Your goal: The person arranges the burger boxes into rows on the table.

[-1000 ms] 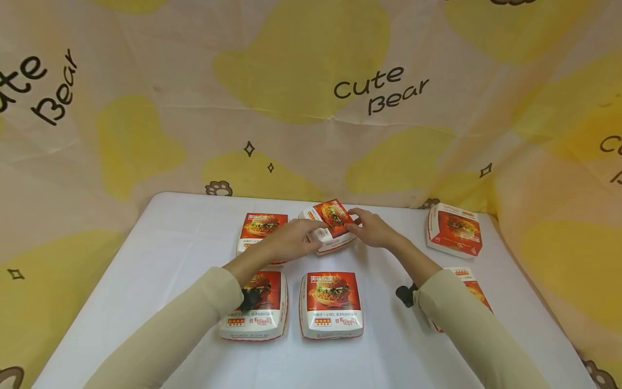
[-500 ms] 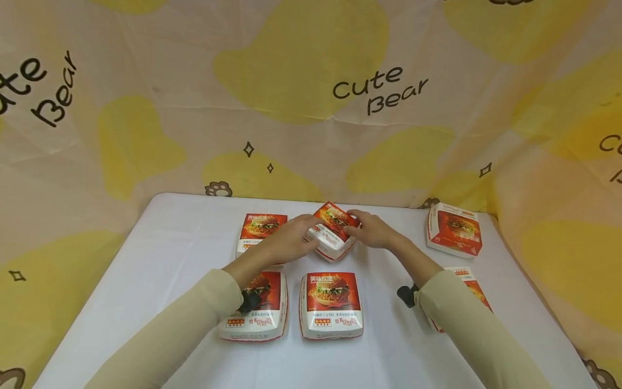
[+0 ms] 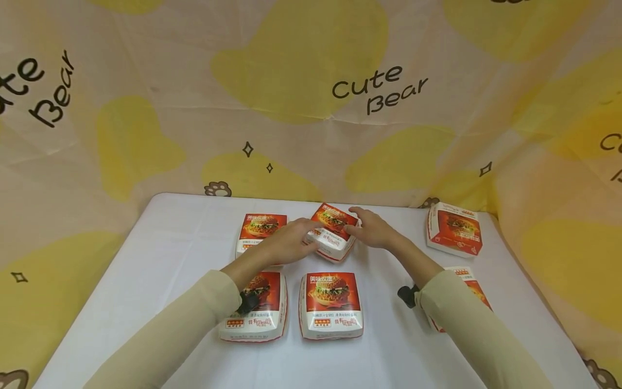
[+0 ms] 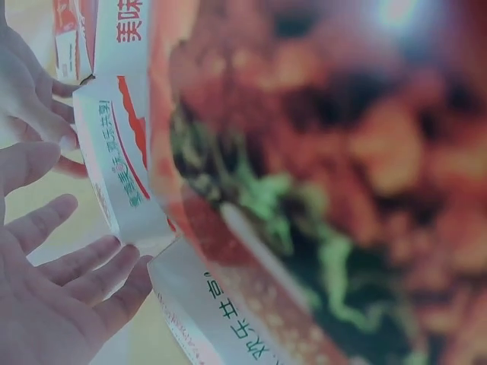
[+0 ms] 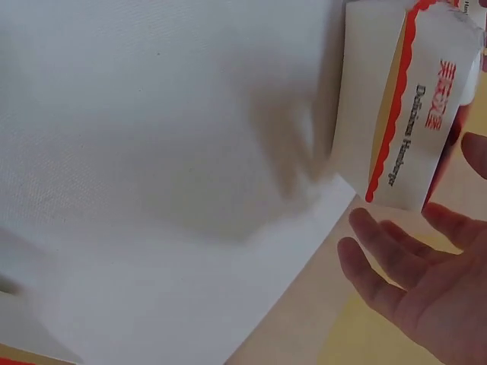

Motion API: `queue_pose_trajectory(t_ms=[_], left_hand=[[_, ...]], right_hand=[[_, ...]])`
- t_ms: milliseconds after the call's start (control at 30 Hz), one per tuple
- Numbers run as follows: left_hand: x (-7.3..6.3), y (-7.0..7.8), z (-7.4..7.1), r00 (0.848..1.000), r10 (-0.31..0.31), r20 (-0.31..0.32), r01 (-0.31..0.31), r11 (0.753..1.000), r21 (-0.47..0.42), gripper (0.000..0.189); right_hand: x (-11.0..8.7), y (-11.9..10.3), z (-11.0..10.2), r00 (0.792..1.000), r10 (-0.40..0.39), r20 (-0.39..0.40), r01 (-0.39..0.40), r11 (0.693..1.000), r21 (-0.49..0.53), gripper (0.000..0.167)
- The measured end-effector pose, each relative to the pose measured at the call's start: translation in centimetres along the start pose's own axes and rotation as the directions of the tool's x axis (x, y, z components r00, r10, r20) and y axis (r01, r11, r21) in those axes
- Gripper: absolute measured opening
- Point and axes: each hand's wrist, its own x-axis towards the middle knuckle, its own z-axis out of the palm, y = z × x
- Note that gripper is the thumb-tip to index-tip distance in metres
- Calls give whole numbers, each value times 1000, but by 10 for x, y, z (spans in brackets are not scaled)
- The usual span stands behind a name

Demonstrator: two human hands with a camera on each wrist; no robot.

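In the head view a red and white hamburger box point(image 3: 335, 237) sits slightly turned at the back middle of the white table. At its left side is my left hand point(image 3: 288, 242), thumb toward the near side. My right hand point(image 3: 373, 229) is at its right side, thumb by the top edge and fingers by the far corner. In the left wrist view the left hand's fingers point(image 4: 95, 277) reach out straight along the box's side. The right wrist view has relaxed, spread fingers point(image 5: 392, 255) right at a corner of the box.
One hamburger box point(image 3: 263, 227) stands left of the turned one, partly behind the left hand. Two more, a front left box point(image 3: 257, 324) and a front middle box point(image 3: 331, 305), form a nearer row. At the right lie a far box point(image 3: 454, 229) and one point(image 3: 468, 283) partly under the right sleeve.
Between my hands the box has turned, so its white printed part now faces nearer me, and it has straightened a little more since half a second ago. The other boxes have stayed put.
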Motion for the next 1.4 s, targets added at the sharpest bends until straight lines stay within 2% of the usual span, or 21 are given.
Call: queue_pose_trajectory(t_ms=[133,333,500,1133,1400], left_hand=[[-1,2,2,1000,15,-8,-15,1000,0,52],[-1,4,3,1000,-14,-14,13,1000,-6,56],[-2,4,3,1000,-22,7,23,1000,-3,59],[-6,6,1,997,-45,62,49,997,-61,58],[-11,7,-2,996,-60,67,64,996,-65,58]], right_hand=[[-1,2,-1,1000,-5,-27,5,1000,-2,65],[-2,4,-1,999,-41,21,39,998,50,64],[-4,2,0,997,-51,56,47,996,79,65],[-11,-3,3,994,-57,96,51,997,63,66],[-12,-5,6,992,-102,76,99,994,39,64]])
